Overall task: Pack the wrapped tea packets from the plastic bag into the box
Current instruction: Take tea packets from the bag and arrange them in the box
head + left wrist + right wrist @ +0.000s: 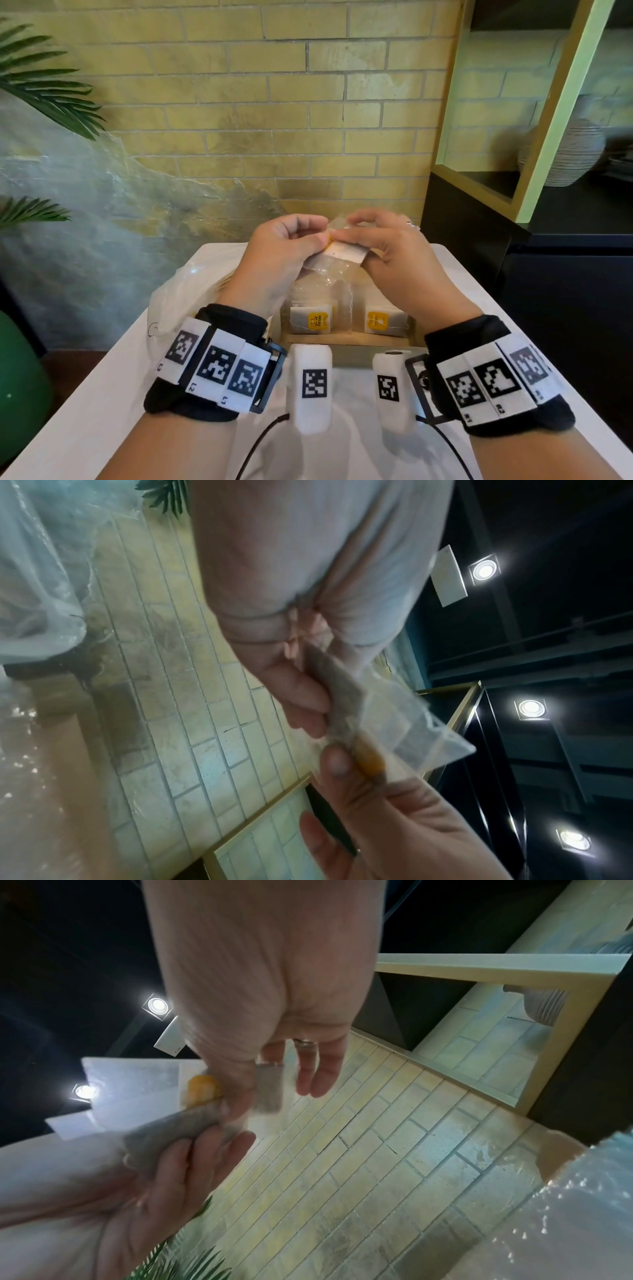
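Observation:
Both hands are raised above the box (346,339) and hold one wrapped tea packet (344,253) between them. My left hand (291,246) pinches its left end, near the yellow tag (329,240). My right hand (383,245) pinches it from above with thumb and forefinger. The packet is a clear wrapper with a grey-white tea bag and a yellow tag (371,757), also seen in the right wrist view (202,1093). Inside the box stand two rows of wrapped packets with yellow labels (317,320). The plastic bag (191,291) lies crumpled left of the box.
The box and bag rest on a white table (102,394) against a yellow brick wall. A dark cabinet with a green-framed shelf (534,192) stands to the right. Palm leaves (44,85) hang at the left. Two white tagged devices (311,387) jut out from the wrists.

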Tool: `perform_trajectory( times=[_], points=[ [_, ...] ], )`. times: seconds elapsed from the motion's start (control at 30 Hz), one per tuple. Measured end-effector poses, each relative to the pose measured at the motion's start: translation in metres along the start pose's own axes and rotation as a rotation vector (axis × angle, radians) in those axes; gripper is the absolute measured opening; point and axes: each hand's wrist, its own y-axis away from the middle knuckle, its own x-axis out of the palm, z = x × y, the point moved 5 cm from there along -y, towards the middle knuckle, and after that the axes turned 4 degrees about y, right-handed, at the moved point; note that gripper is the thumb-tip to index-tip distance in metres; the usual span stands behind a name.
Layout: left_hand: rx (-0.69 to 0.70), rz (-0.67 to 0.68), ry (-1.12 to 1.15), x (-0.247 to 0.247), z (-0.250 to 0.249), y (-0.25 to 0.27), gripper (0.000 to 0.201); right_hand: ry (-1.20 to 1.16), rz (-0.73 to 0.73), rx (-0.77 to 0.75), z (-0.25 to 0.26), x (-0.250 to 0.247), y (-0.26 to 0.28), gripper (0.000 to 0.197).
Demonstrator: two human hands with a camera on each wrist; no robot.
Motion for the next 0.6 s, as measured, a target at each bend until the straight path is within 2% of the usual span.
perform_trajectory(
  times=[0.17,0.4,0.43,0.57,0.6],
  points=[
    [-0.005,0.018,-0.032,-0.002,0.003,-0.001,0.028,-0.024,-0.005,0.005,-0.003,-0.003,0.000,0.036],
    [0.011,0.090,0.043,-0.001,0.001,0.000,0.033,-0.057,-0.089,0.209,-0.014,-0.012,0.001,0.029],
    [0.026,0.081,0.041,-0.001,0.000,0.000,0.034,-0.097,-0.086,0.235,-0.016,-0.012,0.001,0.033],
    [0.082,0.046,-0.010,-0.002,-0.002,0.000,0.036,-0.254,-0.052,0.325,-0.021,-0.012,0.002,0.079],
    [0.087,0.051,-0.038,-0.002,-0.002,0.000,0.038,-0.269,-0.053,0.336,-0.022,-0.012,0.002,0.086]
  ],
)
